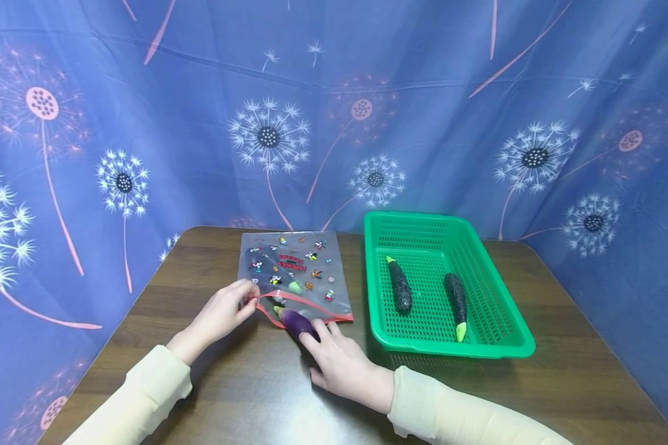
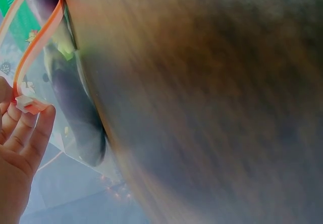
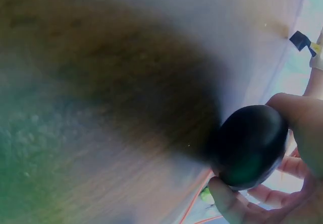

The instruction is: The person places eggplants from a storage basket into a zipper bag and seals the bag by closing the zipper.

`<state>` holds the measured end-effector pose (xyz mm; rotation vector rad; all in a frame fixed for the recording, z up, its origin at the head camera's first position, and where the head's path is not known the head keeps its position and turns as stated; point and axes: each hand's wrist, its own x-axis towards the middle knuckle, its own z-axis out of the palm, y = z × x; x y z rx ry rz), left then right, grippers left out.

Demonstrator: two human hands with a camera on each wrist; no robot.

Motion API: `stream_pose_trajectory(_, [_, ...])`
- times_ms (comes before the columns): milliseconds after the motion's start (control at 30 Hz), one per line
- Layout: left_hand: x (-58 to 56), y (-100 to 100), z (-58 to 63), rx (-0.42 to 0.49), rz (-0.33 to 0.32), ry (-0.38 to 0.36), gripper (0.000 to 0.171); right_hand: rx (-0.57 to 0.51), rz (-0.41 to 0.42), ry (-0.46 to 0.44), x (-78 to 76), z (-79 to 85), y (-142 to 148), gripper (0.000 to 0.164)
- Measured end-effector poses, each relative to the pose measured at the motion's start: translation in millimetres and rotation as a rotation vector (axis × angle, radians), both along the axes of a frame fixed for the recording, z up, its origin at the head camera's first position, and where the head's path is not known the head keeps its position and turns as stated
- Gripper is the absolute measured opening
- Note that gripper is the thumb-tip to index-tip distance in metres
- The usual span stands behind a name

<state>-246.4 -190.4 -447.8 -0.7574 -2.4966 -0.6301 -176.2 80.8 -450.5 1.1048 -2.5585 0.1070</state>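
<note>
Altogether two hands (image 1: 342,364), two eggplants (image 1: 295,322), one bag (image 1: 328,256)

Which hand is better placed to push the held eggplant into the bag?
Probably the right hand: it grips that eggplant, stem pointing into the bag, while the left hand pinches the bag's red edge.

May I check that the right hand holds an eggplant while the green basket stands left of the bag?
Not quite: the head view shows the green basket standing right of the bag; the right hand does hold an eggplant.
</note>
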Motion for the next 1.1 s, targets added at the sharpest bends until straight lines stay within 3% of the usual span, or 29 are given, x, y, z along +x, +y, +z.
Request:
stream_pose_trajectory(767, [-2.9,5,0.4,0.009,-0.014,0.038,0.018,0.003,-0.019,0.074,-29.4,-0.3,-33,0.043])
stream_pose_trajectory(1100, [-2.1,6,0.6,0.010,-0.008,0.017,0.018,-0.018,-0.036,0.079,-38.7,-4.0,-36,0.042])
